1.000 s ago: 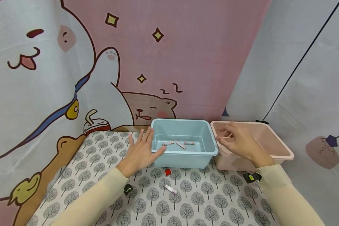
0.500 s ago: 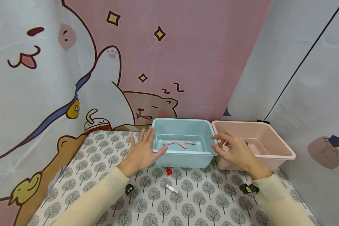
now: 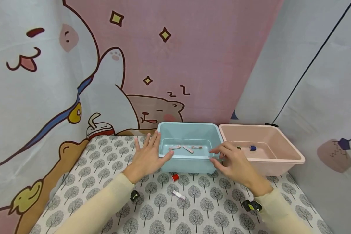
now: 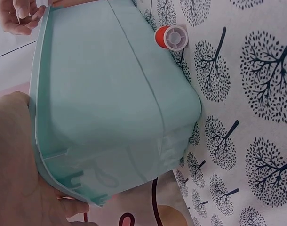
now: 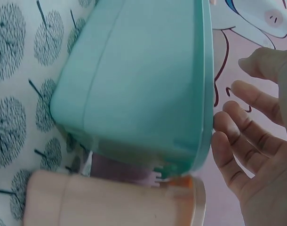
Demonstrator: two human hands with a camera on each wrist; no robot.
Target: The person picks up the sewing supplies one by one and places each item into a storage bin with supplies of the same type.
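My left hand [image 3: 147, 156] rests at the left rim of a light blue bin [image 3: 190, 164], fingers spread and straight. My right hand [image 3: 236, 164] hovers by that bin's right front corner, its fingers loosely bent and parted; the right wrist view shows nothing between the fingers [image 5: 249, 125]. Inside the blue bin lie three small, slim pale-pink clip-like pieces [image 3: 188, 149]. A red thread spool [image 3: 175, 177] lies on the cloth before the bin, and a similar pale clip-like piece [image 3: 179, 195] lies nearer me.
A pink bin [image 3: 276, 167] stands right beside the blue one. It holds a blue thread spool [image 3: 252, 148] and a small dark greenish item [image 3: 239, 148], partly hidden by my right hand. Tree-print cloth [image 3: 146, 213] covers the table; a cartoon curtain [image 3: 210, 65] hangs behind.
My right hand has moved left and toward me from over the pink bin to the blue bin's corner, its fingertips parting. The blue spool has come into sight. My left hand stays put.
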